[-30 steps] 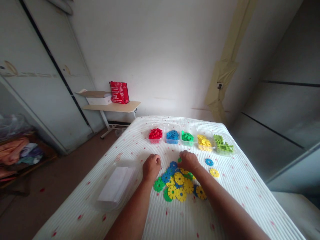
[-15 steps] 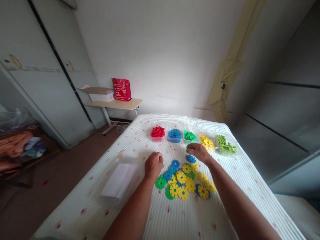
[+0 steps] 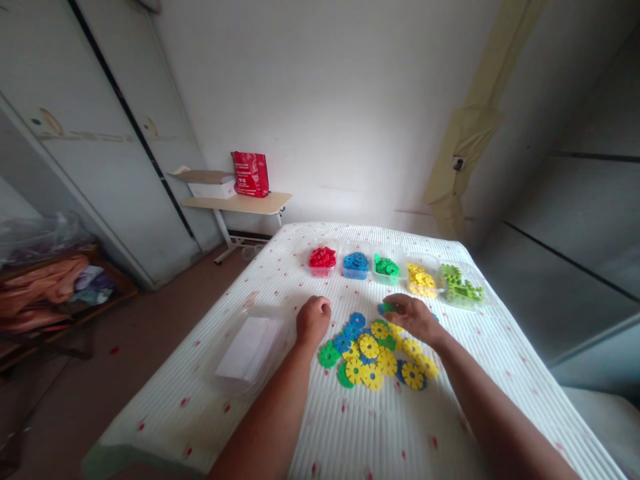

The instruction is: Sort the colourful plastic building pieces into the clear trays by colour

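My right hand (image 3: 411, 316) is over the far side of a loose pile of flower-shaped plastic discs. Its thumb and fingers are curled round a green disc (image 3: 388, 307), with a bit of blue showing beside it. My left hand (image 3: 313, 320) rests closed on the cloth, left of the pile; whatever its fingers may hold is hidden. Between my forearms lie yellow discs (image 3: 369, 346), blue discs (image 3: 357, 321) and green discs (image 3: 329, 355), partly overlapping.
Beyond my hands stands a row of clear boxes with red pieces (image 3: 323, 257), blue discs (image 3: 356, 261), green pieces (image 3: 387, 266), yellow pieces (image 3: 421, 275) and light green pieces (image 3: 460, 285). A clear plastic tray (image 3: 250, 350) holding white paper lies left. A side table (image 3: 260, 203) bears a red bag (image 3: 251, 175).
My right hand has drawn back from near the green box toward the pile, the green disc still at its fingers. My left hand stays closed in place. The view has shifted slightly.
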`<state>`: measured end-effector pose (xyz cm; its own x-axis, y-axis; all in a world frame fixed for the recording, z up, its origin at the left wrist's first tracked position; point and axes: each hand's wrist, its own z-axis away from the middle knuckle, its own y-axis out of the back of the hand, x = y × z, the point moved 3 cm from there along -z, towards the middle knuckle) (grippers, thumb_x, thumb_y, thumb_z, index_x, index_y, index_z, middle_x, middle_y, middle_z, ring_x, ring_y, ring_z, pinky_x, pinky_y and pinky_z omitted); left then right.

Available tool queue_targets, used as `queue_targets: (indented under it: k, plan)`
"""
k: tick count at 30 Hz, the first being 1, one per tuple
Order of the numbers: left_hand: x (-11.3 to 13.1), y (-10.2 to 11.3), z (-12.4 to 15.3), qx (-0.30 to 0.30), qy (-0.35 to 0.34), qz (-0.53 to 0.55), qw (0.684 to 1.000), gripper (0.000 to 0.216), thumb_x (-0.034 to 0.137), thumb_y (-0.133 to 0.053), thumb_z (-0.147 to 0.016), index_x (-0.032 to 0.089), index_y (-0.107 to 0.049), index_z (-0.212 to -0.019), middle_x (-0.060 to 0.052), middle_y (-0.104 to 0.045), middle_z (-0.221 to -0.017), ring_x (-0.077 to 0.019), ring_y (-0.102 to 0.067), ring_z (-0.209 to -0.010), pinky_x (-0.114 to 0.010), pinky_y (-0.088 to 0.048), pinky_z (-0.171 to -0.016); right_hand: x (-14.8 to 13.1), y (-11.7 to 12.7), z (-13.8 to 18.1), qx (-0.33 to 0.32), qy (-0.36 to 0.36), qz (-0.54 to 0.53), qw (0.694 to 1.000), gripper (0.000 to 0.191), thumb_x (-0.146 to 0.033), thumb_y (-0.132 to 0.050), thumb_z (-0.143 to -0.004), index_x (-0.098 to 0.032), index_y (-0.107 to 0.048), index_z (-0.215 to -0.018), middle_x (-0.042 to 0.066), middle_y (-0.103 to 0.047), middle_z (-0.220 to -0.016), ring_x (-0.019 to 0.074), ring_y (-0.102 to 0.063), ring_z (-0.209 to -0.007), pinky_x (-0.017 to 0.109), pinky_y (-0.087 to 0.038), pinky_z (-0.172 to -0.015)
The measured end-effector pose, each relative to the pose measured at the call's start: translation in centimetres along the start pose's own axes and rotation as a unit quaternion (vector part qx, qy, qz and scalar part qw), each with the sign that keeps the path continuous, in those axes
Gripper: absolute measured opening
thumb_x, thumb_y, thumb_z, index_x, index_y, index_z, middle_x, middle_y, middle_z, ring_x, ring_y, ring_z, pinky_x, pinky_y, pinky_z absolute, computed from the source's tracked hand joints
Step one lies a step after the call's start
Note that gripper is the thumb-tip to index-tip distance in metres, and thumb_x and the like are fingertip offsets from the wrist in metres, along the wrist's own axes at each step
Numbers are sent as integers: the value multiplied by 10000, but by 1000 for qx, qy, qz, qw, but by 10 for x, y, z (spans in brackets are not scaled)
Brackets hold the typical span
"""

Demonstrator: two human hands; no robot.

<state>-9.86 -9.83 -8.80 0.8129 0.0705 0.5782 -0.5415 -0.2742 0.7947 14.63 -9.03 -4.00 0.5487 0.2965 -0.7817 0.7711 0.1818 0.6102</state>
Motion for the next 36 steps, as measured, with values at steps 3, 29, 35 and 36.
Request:
queue_targets:
  k: [3, 29, 35, 36]
  plan:
    - [-3, 1, -2, 8, -1, 19, 1000, 200, 145, -483, -799, 191, -665, -870, -24, -678, -925, -119, -596, -848, -205, -400, -759, -27, -20, 7, -24, 93, 56, 994, 314, -296, -588, -687, -153, -640, -961, 56, -652, -849, 159, -603, -716, 270, -491, -648]
    - [-3, -1, -1, 14, -3, 25, 1000, 198, 148, -486, -786, 189, -671, -845, -30, -677, -907, -125, -601, -838, -212, -401, -765, -38, 42, -59, 126, 133, 279, 943, 327, -340, -524, -891, -173, -531, -1172, 78, -554, -1178, 190, -574, -984, 404, -498, -825]
    - [-5, -4, -3, 15, -5, 18, 1000, 192, 170, -488, -789, 191, -668, -850, -35, -673, -896, -137, -599, -816, -224, -399, -739, -40, -13, 11, 56, 184, 270, 944, 306, -334, -507, -881, -222, -597, -1152, 84, -586, -1208, 197, -573, -1033, 342, -476, -883]
    - [-5, -4, -3, 15, -7, 17, 1000, 191, 174, -489, -790, 192, -668, -854, -34, -674, -896, -137, -599, -818, -224, -399, -741, -43, -28, 27, 11, 226, 264, 938, 348, -329, -487, -886, -205, -578, -1198, 105, -564, -1255, 213, -551, -1087, 361, -457, -915]
